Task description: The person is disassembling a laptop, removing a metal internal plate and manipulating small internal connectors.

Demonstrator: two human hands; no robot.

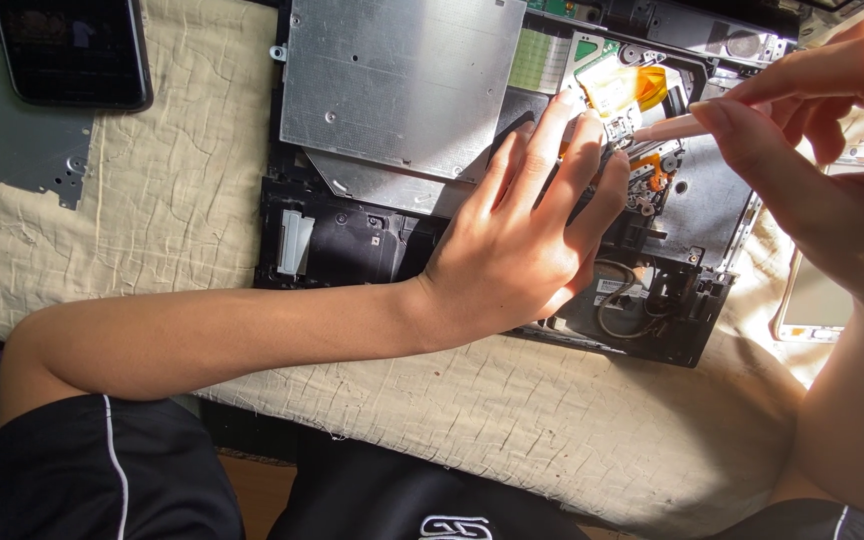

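An opened black laptop chassis (337, 245) lies on a cream cloth, its insides bare. A silver optical drive (397, 80) fills its upper left part. My left hand (532, 225) rests flat on the chassis, fingers spread and tips touching small parts near an orange flex cable (642, 85). My right hand (817, 130) comes in from the right, pinching a thin light-coloured tool (667, 127). The tool's tip sits by my left fingertips, at a small metal part next to the cable.
A dark phone (72, 50) lies at the top left, beside a grey metal plate (12, 140) with holes. A light-coloured flat device (812, 300) sits at the right edge of the cloth (172, 220). My knees in black shorts are below the table edge.
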